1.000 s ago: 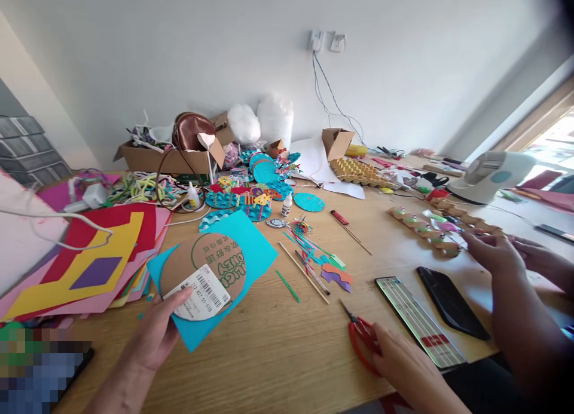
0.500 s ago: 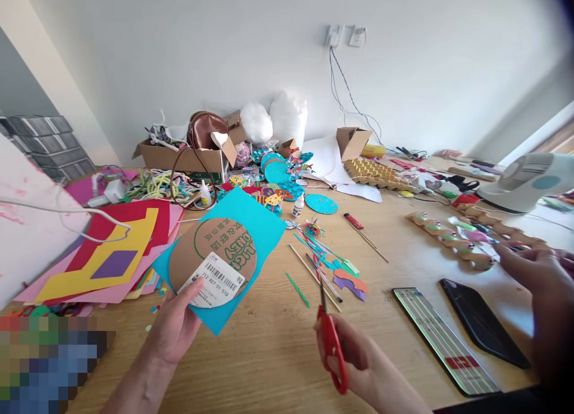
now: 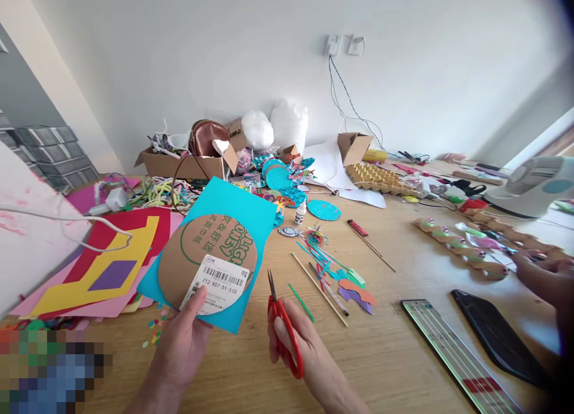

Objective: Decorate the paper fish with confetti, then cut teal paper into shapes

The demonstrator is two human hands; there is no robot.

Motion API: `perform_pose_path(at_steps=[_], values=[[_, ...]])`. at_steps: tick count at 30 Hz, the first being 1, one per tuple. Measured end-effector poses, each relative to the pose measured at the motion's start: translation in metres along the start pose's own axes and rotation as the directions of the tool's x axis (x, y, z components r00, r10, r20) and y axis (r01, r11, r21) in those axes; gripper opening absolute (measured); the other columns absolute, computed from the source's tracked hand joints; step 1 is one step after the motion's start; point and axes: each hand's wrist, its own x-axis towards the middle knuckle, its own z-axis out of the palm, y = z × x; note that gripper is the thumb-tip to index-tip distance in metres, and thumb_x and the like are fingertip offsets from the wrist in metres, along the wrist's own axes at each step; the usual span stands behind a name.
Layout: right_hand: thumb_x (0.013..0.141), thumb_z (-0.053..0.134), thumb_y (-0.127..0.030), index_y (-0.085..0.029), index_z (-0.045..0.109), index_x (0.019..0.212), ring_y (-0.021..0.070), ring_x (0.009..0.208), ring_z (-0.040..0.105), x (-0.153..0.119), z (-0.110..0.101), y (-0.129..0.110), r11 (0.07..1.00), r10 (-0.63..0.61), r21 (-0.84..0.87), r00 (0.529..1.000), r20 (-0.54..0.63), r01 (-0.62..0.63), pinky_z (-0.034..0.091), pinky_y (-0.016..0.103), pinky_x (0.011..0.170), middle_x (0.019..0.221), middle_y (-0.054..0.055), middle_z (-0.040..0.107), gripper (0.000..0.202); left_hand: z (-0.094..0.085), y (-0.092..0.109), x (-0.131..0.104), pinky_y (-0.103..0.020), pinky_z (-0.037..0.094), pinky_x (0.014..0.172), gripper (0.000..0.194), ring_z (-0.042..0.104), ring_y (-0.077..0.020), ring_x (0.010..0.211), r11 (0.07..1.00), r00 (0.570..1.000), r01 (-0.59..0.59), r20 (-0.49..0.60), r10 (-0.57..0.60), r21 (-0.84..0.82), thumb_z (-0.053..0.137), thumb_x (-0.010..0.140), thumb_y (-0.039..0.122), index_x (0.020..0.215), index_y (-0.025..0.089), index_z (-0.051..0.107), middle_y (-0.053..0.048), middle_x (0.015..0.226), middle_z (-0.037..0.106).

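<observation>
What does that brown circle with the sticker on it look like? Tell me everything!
The brown circle looks like a flat cardboard disc with green printed lettering inside a green ring. A white barcode label is stuck near its lower edge. It lies on a turquoise sheet, and both are tilted up off the table. The left hand holds them from below, thumb pressing the label.

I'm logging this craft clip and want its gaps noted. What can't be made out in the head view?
- Lower left corner: pixelated, contents unreadable.
- Teal sheet: middle hidden by the cardboard disc; lower edge hidden by the left hand.
- Scissors: handles partly hidden by the right hand.
- Co-worker's hands: cut off by the right edge.
- Ruler: markings too small, end cut off.
</observation>
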Motion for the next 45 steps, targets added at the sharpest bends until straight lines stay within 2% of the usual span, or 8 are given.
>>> perform_pose_path(at_steps=[8, 14, 19, 34, 41, 45], values=[[0.083, 0.040, -0.053, -0.019, 0.039, 0.068, 0.0069, 0.045, 0.044, 0.008, 0.010, -0.003, 1.000, 0.010, -0.007, 1.000, -0.002, -0.010, 0.034, 0.018, 0.045, 0.054, -0.005, 0.044, 0.038, 0.006, -0.001, -0.006, -0.031, 0.049, 0.089, 0.064, 0.059, -0.0240, 0.104, 0.999, 0.999, -0.032, -0.007, 0.032, -0.001, 0.073, 0.058, 0.012, 0.117, 0.028, 0.056, 0.000, 0.108, 0.067], [0.082, 0.041, -0.051, -0.018, 0.039, 0.067, 0.0076, 0.047, 0.046, 0.013, 0.015, -0.009, 1.000, -0.003, 0.015, 1.000, 0.000, 0.003, 0.036, 0.018, 0.046, 0.055, -0.005, 0.044, 0.036, 0.006, -0.001, -0.007, -0.031, 0.050, 0.088, 0.067, 0.060, -0.0245, 0.102, 0.999, 0.999, -0.046, -0.011, 0.046, -0.015, 0.076, 0.054, 0.011, 0.116, 0.029, 0.056, 0.000, 0.108, 0.068], [0.081, 0.042, -0.052, -0.018, 0.040, 0.067, 0.0072, 0.045, 0.046, 0.015, 0.018, -0.013, 0.999, 0.010, 0.052, 1.000, 0.005, -0.010, 0.035, 0.018, 0.044, 0.055, -0.005, 0.043, 0.037, 0.002, -0.002, -0.006, -0.031, 0.051, 0.087, 0.067, 0.060, -0.0245, 0.102, 0.999, 1.000, -0.029, -0.012, 0.028, -0.020, 0.075, 0.055, 0.012, 0.117, 0.029, 0.056, 0.000, 0.108, 0.068], [0.080, 0.044, -0.057, -0.018, 0.040, 0.068, 0.0061, 0.043, 0.047, 0.019, 0.022, -0.002, 0.990, 0.021, 0.139, 0.999, 0.028, -0.025, 0.035, 0.018, 0.042, 0.057, -0.005, 0.044, 0.042, -0.001, -0.003, -0.007, -0.033, 0.050, 0.088, 0.068, 0.058, -0.0256, 0.105, 1.000, 1.000, -0.014, -0.027, 0.014, -0.015, 0.076, 0.056, 0.015, 0.119, 0.030, 0.054, -0.001, 0.108, 0.068], [0.080, 0.044, -0.059, -0.019, 0.038, 0.068, 0.0051, 0.041, 0.041, 0.016, 0.023, -0.006, 0.984, -0.001, 0.178, 0.999, 0.038, -0.006, 0.034, 0.017, 0.040, 0.052, -0.008, 0.035, 0.042, -0.002, -0.005, -0.009, -0.035, 0.047, 0.092, 0.062, 0.056, -0.0265, 0.108, 1.000, 1.000, -0.009, 0.013, 0.010, -0.018, 0.073, 0.063, 0.020, 0.121, 0.027, 0.053, -0.003, 0.110, 0.067], [0.080, 0.044, -0.058, -0.019, 0.037, 0.066, 0.0044, 0.041, 0.040, 0.017, 0.023, -0.001, 0.984, -0.012, 0.177, 0.999, 0.038, 0.005, 0.033, 0.016, 0.039, 0.054, -0.008, 0.035, 0.042, -0.003, -0.006, -0.008, -0.034, 0.048, 0.091, 0.062, 0.056, -0.0257, 0.107, 1.000, 1.000, 0.008, 0.008, -0.008, -0.028, 0.074, 0.062, 0.019, 0.120, 0.028, 0.053, -0.002, 0.110, 0.067]])
